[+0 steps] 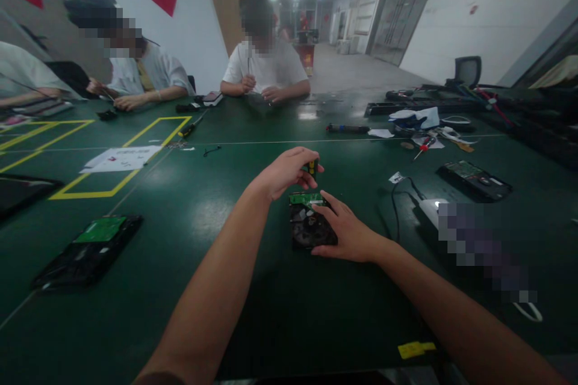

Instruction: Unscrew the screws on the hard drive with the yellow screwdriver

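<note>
Green counter (271,313) is carrying a drive (304,233). Right hand (350,233) is pressing flat on it; left hand (286,171) is pinching a screwdriver (313,166) just above it. Its green board (306,198) is still sitting on.

Black hard drive (303,230), green circuit board (307,198) at far end, lying flat mid-scene; yellow-and-black screwdriver (312,166) upright over far edge.

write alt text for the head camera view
A person's left hand holds a small yellow-and-black screwdriver over a hard drive lying on a green table, while the right hand rests on its edge. A second drive lies to the left, and seated people work across the table.
</note>
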Demonstrator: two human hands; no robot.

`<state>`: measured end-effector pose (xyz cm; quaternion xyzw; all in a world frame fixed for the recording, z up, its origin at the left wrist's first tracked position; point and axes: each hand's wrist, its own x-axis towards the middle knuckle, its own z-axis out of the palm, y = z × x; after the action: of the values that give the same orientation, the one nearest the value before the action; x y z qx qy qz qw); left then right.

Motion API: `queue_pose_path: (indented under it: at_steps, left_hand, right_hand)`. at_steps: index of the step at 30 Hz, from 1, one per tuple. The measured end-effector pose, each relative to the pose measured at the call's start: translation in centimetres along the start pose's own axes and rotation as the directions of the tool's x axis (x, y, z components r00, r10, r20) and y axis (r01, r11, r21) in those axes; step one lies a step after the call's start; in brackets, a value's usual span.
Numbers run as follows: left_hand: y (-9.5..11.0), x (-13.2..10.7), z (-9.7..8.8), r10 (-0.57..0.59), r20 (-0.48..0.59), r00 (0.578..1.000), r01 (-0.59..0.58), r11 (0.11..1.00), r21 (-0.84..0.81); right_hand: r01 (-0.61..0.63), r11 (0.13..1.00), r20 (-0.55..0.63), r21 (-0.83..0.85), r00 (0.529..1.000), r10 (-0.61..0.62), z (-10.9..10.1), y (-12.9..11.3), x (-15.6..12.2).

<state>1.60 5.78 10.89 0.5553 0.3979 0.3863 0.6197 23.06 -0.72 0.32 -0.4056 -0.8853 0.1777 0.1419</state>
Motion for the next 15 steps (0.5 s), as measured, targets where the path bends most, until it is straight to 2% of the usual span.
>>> queue_pose_path:
  at_steps: [6,15]
  left_hand:
    - [-0.15,0.07,-0.21,0.016,0.008,1.000,-0.016,1.000,0.012]
    - [-0.61,0.51,-0.56,0.018,-0.037,0.999,-0.016,0.999,0.041]
  right_hand:
    - [0.003,1.000,0.003,-0.004,1.000,-0.003,-0.06,0.07,-0.03]
    - [0.011,1.000,-0.005,0.010,1.000,-0.011,0.02,0.19,-0.05]
